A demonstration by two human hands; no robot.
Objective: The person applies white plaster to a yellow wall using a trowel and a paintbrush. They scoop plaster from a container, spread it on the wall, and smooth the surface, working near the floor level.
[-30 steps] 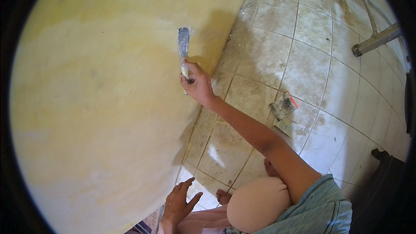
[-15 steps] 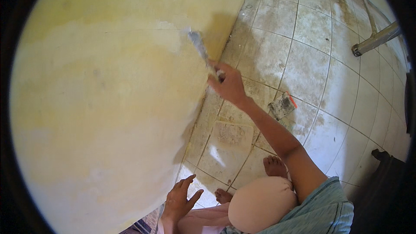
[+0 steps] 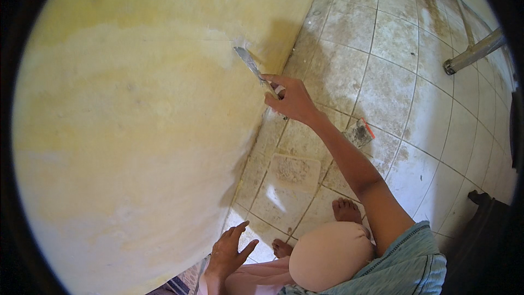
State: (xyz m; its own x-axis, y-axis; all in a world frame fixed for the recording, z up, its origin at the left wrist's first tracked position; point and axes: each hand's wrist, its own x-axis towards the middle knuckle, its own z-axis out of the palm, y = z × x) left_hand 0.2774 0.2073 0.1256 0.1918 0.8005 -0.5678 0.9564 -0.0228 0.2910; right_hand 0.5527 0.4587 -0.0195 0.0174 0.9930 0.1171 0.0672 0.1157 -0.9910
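My right hand [image 3: 293, 98] is closed round the handle of a putty knife [image 3: 248, 61], thumb and fingers pinching it near the blade. The grey metal blade points up and left at the yellow wall [image 3: 136, 93], close to a pale smeared patch. Whether its tip touches the wall, I cannot tell. Low in the view, my left hand [image 3: 226, 251] is held beside the wall's lower part, fingers apart and nothing in it.
On the stained tile floor [image 3: 382, 82] lie a dusty grey flat piece with an orange-red edge [image 3: 360, 133] and a pale, square, tray-like thing [image 3: 296, 172]. Metal furniture legs [image 3: 475, 52] stand at the upper right. A dark object [image 3: 483, 213] is at the lower right.
The putty knife has turned, so its blade shows more clearly and sits slightly lower. My right hand has shifted a little right and down. My left hand has barely moved.
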